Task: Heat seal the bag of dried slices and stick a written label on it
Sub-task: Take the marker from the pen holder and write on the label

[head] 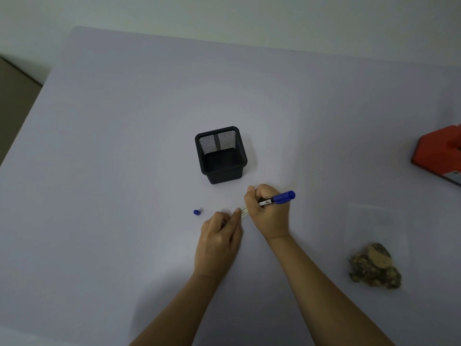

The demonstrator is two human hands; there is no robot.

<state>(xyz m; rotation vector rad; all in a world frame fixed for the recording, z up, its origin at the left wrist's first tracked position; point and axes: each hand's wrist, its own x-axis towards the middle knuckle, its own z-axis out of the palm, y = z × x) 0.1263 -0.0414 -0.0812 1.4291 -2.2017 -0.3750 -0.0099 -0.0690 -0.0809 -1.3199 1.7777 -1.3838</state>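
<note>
A blue pen (282,198) is held in the right hand (268,216). Its grip is closed tight round the pen, right over a small white label (244,212). The pen tip is hidden by the hand. The label is pressed onto the worktop (124,146) by one fingertip of the left hand (218,242), and nothing is held in that grip. The cap (196,212) is set down to the left. A black mesh pot (220,156) is placed just behind the hands. The clear bag (371,226) of dried slices (375,267) is laid well to the right. A red sealer (439,156) is seen at the right edge.
</note>
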